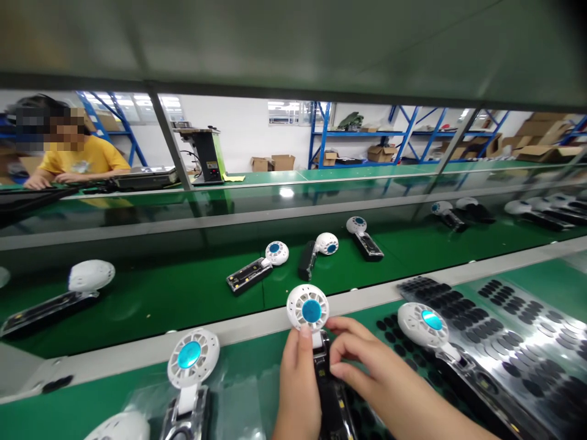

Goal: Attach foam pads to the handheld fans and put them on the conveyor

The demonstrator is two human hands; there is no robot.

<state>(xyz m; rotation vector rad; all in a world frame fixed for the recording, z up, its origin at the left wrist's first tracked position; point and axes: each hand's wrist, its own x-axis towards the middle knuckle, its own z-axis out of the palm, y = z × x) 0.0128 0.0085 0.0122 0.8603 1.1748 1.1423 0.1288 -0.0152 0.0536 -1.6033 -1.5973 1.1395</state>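
My left hand [300, 382] is wrapped round a fan-like device, its thumb on the lower edge of the device's white vented head [300, 305]. A blue disc [312, 311] sits at the centre of that head, above a black body. My right hand [360, 354] is closed at the device's right side, with a fingertip near the head's rim; whatever its fingers may pinch is hidden. A similar device [190, 360] lies left of my hands, and another device [424, 324] lies to the right across sheets of black round stickers [449, 311].
Beyond a pale rail [362, 298] runs a green conveyor belt [183, 305] with several similar devices. A metal shelf [293, 43] hangs overhead on posts. Across the line, a person in a yellow shirt [87, 156] sits at the far left. Blue racks [323, 137] hold boxes behind.
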